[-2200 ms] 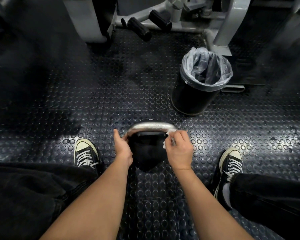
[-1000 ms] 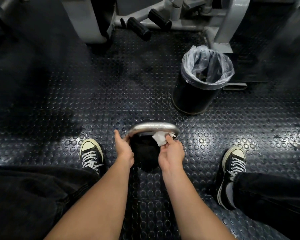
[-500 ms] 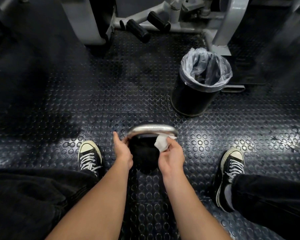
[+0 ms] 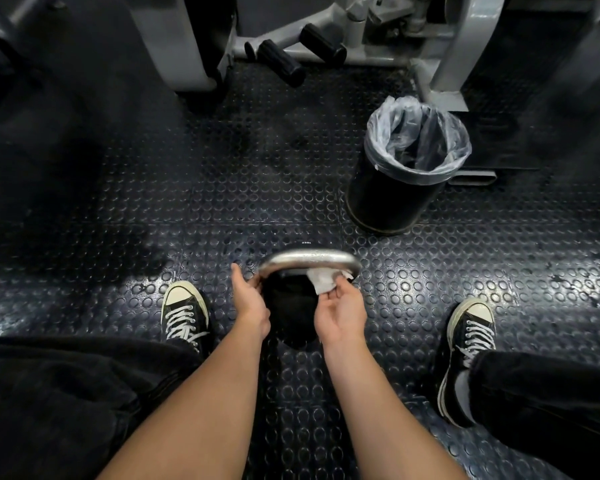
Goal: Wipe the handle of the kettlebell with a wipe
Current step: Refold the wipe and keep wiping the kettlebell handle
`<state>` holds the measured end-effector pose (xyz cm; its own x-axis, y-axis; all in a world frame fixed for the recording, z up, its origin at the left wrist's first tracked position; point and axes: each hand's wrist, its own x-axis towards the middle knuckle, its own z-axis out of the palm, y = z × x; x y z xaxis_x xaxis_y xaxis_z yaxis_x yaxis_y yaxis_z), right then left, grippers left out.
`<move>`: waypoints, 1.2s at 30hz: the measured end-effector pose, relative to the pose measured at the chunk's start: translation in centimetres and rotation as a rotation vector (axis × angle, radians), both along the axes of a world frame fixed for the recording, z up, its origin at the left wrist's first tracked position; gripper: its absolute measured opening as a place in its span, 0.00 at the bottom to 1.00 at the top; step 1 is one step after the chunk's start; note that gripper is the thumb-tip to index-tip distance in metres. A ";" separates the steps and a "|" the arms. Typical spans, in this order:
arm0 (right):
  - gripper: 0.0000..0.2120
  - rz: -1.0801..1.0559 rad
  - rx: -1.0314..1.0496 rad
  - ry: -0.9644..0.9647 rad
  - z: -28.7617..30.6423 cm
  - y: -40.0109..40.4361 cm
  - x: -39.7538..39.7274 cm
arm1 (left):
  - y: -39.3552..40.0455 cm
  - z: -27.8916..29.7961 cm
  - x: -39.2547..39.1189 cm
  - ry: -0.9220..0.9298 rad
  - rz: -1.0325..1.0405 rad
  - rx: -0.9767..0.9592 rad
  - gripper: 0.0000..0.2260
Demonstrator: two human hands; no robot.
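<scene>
A black kettlebell [image 4: 291,310] stands on the studded rubber floor between my feet, its silver handle [image 4: 309,259] arching over the top. My left hand [image 4: 248,299] grips the left end of the handle where it meets the body. My right hand [image 4: 342,311] pinches a crumpled white wipe [image 4: 323,279] and holds it up against the underside of the handle, right of its middle. The kettlebell's lower body is partly hidden by both hands.
A black bin with a clear plastic liner [image 4: 409,164] stands on the floor to the far right. Grey gym machine frames [image 4: 184,39] and black padded rollers [image 4: 281,62] fill the back. My two sneakers [image 4: 184,313] [image 4: 470,327] flank the kettlebell.
My right hand has moved with the wipe from the handle's right end to under its middle, turning palm up. My left hand has kept its hold on the left end.
</scene>
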<state>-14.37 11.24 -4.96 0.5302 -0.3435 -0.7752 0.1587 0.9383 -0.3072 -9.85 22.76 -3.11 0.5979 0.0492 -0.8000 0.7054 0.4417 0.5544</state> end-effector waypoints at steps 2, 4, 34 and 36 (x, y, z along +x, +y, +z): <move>0.12 0.000 -0.010 -0.006 0.4 0.1 0.3 | 0.0 -0.2 0.0 0.000 0.002 0.001 0.33; 0.16 0.027 -0.024 0.016 0.1 -0.4 -0.2 | 0.0 -0.3 0.1 -0.001 0.001 -0.003 0.33; 0.09 1.567 -1.804 0.254 12.5 -10.3 8.0 | 0.4 -1.0 0.3 0.024 0.018 -0.111 0.30; 0.09 1.904 -1.923 0.269 11.5 -9.1 9.7 | 0.3 -1.2 0.4 0.026 0.016 -0.129 0.29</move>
<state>-4.65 2.14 6.59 0.8700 0.0610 -0.4892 -0.1093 -0.9437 -0.3121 -9.44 23.06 -4.30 0.5766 -0.0454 -0.8158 0.7113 0.5192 0.4739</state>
